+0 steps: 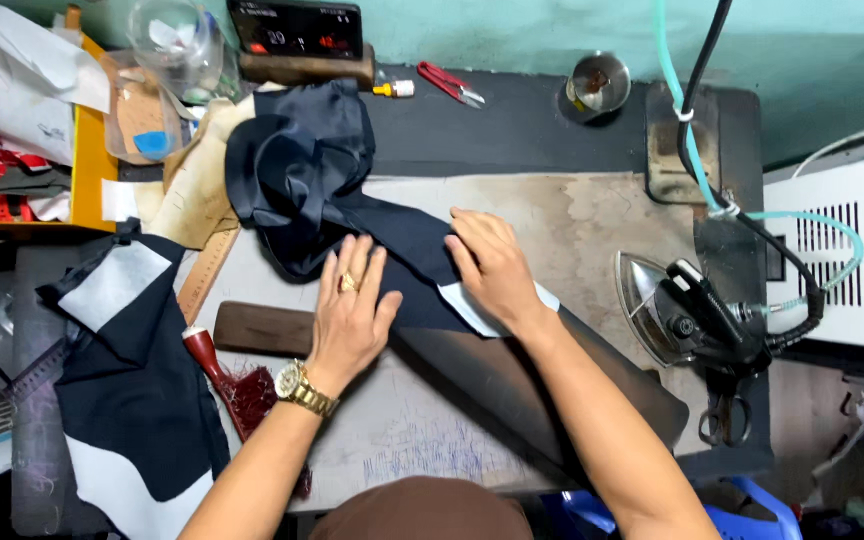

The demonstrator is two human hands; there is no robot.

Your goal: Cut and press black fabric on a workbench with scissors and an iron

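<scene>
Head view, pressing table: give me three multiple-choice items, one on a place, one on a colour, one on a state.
1. Where does the steam iron stand?
A. right of both hands
B. left of both hands
C. on the fabric

2. What colour is the fabric under the hands?
A. red
B. dark navy
C. yellow

3. How are the hands?
A. gripping scissors
B. lifted clear
C. pressed flat on the cloth

Answers: 1 A, it sits at the table's right side; 2 B, the cloth is dark navy; 3 C, left hand and right hand lie palm-down.
</scene>
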